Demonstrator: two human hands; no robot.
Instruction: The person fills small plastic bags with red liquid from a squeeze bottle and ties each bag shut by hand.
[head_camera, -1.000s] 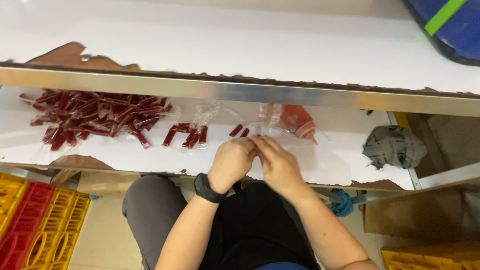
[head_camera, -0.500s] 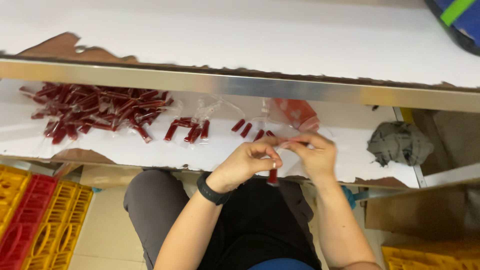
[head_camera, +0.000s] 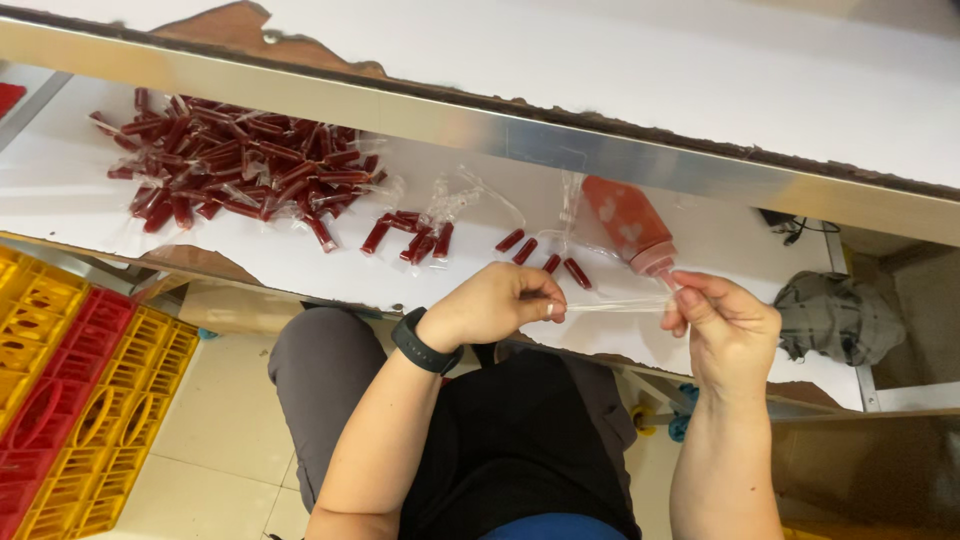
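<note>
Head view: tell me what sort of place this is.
Probably a small packing workbench for hand-filled goods. A heap of small red filled plastic tubes lies on the worn white bench top, a red squeeze bottle lies nearby, and yellow and red plastic crates stand on the floor.

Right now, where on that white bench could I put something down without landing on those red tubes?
Bare white bench lies left of the big pile, and more between the red bottle and the grey cloth. The middle is crowded: loose tubes and both hands, left hand and right hand, stretching clear film.
</note>
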